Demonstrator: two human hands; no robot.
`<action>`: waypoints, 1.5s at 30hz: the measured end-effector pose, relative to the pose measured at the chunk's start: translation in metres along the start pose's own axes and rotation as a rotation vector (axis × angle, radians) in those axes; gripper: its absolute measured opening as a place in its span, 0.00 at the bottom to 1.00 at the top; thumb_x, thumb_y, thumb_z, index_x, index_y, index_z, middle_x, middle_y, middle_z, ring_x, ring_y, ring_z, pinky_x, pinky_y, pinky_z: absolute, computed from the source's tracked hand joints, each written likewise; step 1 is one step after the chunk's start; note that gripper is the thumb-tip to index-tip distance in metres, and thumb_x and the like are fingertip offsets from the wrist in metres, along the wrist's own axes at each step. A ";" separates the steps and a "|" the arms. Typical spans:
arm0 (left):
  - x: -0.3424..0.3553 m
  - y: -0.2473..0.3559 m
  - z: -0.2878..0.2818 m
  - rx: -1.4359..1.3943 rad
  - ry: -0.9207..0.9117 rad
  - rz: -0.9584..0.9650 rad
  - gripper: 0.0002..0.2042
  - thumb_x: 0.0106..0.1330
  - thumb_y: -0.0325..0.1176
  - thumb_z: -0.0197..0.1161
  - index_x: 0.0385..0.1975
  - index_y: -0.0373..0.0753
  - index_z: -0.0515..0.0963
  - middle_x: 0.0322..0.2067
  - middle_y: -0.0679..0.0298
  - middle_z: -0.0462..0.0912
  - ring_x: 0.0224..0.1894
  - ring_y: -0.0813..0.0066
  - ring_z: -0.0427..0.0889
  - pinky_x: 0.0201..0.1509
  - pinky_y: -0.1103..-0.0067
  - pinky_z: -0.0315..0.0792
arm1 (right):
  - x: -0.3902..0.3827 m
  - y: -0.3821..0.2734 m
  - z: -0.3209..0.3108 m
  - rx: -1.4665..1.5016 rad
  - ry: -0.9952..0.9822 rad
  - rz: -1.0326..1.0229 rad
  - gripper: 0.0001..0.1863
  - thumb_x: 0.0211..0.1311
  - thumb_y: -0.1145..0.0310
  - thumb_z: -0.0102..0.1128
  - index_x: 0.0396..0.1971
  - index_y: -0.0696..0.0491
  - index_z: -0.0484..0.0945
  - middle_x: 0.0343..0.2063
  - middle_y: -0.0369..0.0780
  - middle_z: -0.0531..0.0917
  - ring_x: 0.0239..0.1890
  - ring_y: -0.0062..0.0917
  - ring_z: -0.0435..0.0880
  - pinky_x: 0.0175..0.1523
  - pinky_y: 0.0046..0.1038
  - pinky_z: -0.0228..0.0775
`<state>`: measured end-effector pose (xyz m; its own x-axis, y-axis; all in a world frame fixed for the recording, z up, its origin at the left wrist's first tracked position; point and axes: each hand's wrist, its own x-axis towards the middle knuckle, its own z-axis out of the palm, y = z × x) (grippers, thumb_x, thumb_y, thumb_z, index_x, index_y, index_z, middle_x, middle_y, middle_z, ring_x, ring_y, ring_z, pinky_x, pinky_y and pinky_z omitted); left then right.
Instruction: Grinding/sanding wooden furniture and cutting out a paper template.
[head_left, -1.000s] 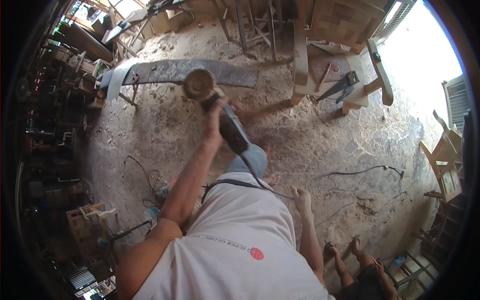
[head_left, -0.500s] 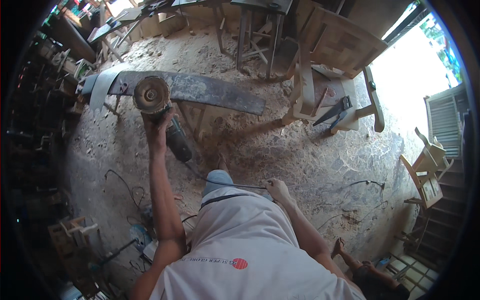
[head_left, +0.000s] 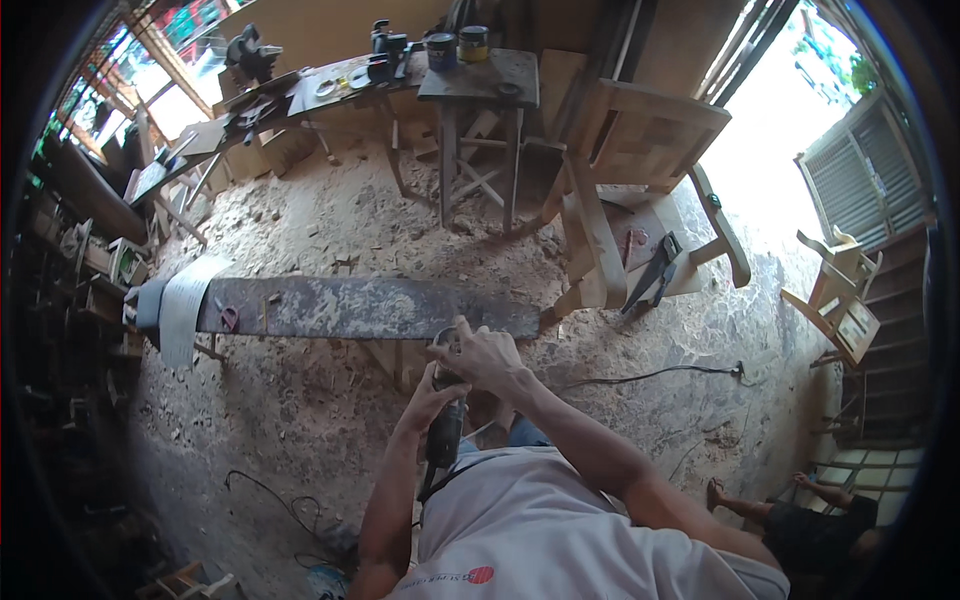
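An angle grinder [head_left: 444,437] is held close to my body, its dark body pointing down toward my shirt. My left hand [head_left: 428,402] is wrapped round the grinder near its head. The fingers of my right hand [head_left: 488,358] are bent over the head end, where the disc is mostly hidden by both hands. Just beyond the hands lies a long, worn plank bench [head_left: 370,306]. On its left part are a small reddish looped item [head_left: 230,318] and a pale sheet [head_left: 183,312] draped over the edges.
At the right stands an unfinished wooden chair [head_left: 660,125] with a handsaw [head_left: 652,272] on it. A stool [head_left: 478,85] bears two cans. A black cord [head_left: 660,376] crosses the dusty floor. Another person [head_left: 815,530] sits at the lower right. A smaller chair [head_left: 838,300] stands farther right.
The grinder has come from the far left back toward my body. My right hand has let go of the cord and moved onto the grinder's head. The view has tilted up.
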<state>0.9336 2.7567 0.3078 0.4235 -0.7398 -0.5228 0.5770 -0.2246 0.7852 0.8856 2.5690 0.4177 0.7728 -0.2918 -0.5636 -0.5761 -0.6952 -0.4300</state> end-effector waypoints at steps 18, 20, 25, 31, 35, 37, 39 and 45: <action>0.091 0.020 -0.071 0.077 -0.128 0.238 0.42 0.67 0.29 0.66 0.82 0.37 0.54 0.73 0.59 0.68 0.72 0.71 0.70 0.72 0.74 0.71 | 0.144 0.000 0.034 -0.069 0.624 -0.555 0.16 0.61 0.57 0.68 0.43 0.50 0.80 0.44 0.47 0.78 0.46 0.46 0.79 0.50 0.48 0.74; 0.098 0.037 -0.083 0.019 -0.262 0.089 0.44 0.68 0.32 0.69 0.83 0.37 0.53 0.71 0.56 0.71 0.69 0.70 0.73 0.69 0.73 0.73 | 0.146 0.001 0.019 -0.091 0.562 -0.695 0.18 0.60 0.57 0.70 0.46 0.50 0.81 0.44 0.48 0.77 0.47 0.48 0.79 0.53 0.49 0.74; 0.107 0.077 -0.102 0.169 -0.437 -0.256 0.42 0.66 0.35 0.75 0.78 0.38 0.61 0.64 0.56 0.77 0.63 0.69 0.78 0.66 0.74 0.74 | 0.146 0.027 -0.020 -0.165 0.186 -1.046 0.34 0.57 0.62 0.74 0.65 0.48 0.77 0.54 0.53 0.78 0.57 0.50 0.80 0.60 0.48 0.75; 0.112 0.103 -0.149 0.095 -0.431 -0.247 0.42 0.61 0.35 0.81 0.75 0.40 0.65 0.59 0.58 0.81 0.59 0.68 0.81 0.62 0.75 0.76 | 0.188 0.057 -0.063 -0.371 0.450 -0.446 0.47 0.51 0.60 0.80 0.73 0.48 0.71 0.69 0.54 0.73 0.68 0.52 0.76 0.68 0.46 0.73; 0.120 0.112 -0.174 0.046 -0.329 -0.141 0.43 0.59 0.33 0.81 0.75 0.39 0.66 0.59 0.57 0.83 0.60 0.68 0.81 0.61 0.75 0.76 | 0.202 0.018 -0.065 -0.464 -0.027 -0.265 0.39 0.63 0.63 0.69 0.75 0.49 0.70 0.66 0.49 0.78 0.63 0.47 0.82 0.64 0.45 0.75; 0.131 0.112 -0.183 0.336 -0.149 -0.270 0.41 0.60 0.30 0.81 0.74 0.37 0.67 0.59 0.57 0.83 0.59 0.69 0.82 0.62 0.75 0.77 | 0.213 -0.023 -0.040 -0.401 -0.086 -0.357 0.29 0.73 0.66 0.55 0.73 0.50 0.71 0.61 0.47 0.83 0.56 0.48 0.85 0.61 0.46 0.76; 0.140 0.101 -0.182 0.301 -0.288 -0.277 0.41 0.59 0.33 0.81 0.73 0.37 0.68 0.58 0.58 0.82 0.58 0.69 0.81 0.61 0.74 0.77 | 0.217 -0.059 -0.015 -0.087 -0.025 -0.257 0.26 0.79 0.46 0.52 0.63 0.48 0.81 0.54 0.52 0.85 0.56 0.45 0.87 0.58 0.45 0.79; 0.158 0.083 -0.212 0.114 -0.266 0.068 0.43 0.57 0.38 0.82 0.72 0.37 0.68 0.55 0.57 0.81 0.55 0.71 0.80 0.57 0.72 0.78 | 0.234 -0.113 0.012 -0.396 0.022 -0.139 0.28 0.80 0.43 0.51 0.63 0.48 0.82 0.61 0.47 0.84 0.68 0.45 0.78 0.70 0.43 0.71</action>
<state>1.1967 2.7554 0.2198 0.2518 -0.8924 -0.3744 0.4649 -0.2278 0.8555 1.1287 2.5868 0.3261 0.8438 -0.1881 -0.5026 -0.3223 -0.9265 -0.1944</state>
